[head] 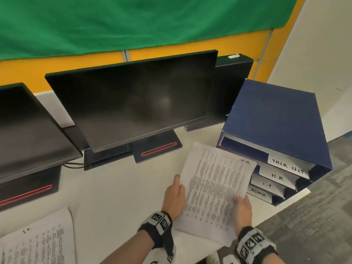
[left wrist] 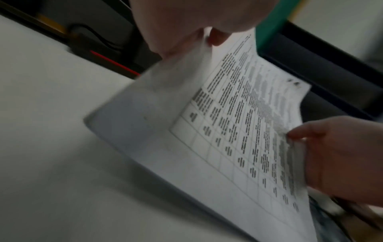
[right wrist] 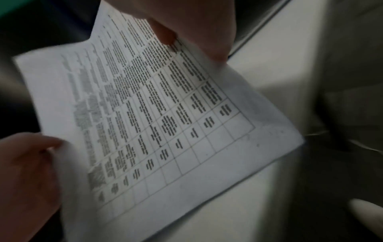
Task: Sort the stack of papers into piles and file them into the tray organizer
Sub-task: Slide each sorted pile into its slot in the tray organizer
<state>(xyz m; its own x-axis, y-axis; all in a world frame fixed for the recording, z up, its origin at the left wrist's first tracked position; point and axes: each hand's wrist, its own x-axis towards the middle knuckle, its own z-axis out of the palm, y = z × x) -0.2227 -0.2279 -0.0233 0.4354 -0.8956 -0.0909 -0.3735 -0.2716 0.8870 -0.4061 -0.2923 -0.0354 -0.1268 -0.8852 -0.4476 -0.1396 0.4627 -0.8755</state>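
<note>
On the white desk (head: 114,187), before the blue tray organizer (head: 276,126), I hold the printed sheet marked H.R. (head: 215,187) lifted between my left hand (head: 174,199) and right hand (head: 242,210), each pinching an edge.

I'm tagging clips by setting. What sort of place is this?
Probably an office desk: dark monitors stand in a row, and a blue tray organizer carries H.R., I.T and ADMIN labels.
</note>
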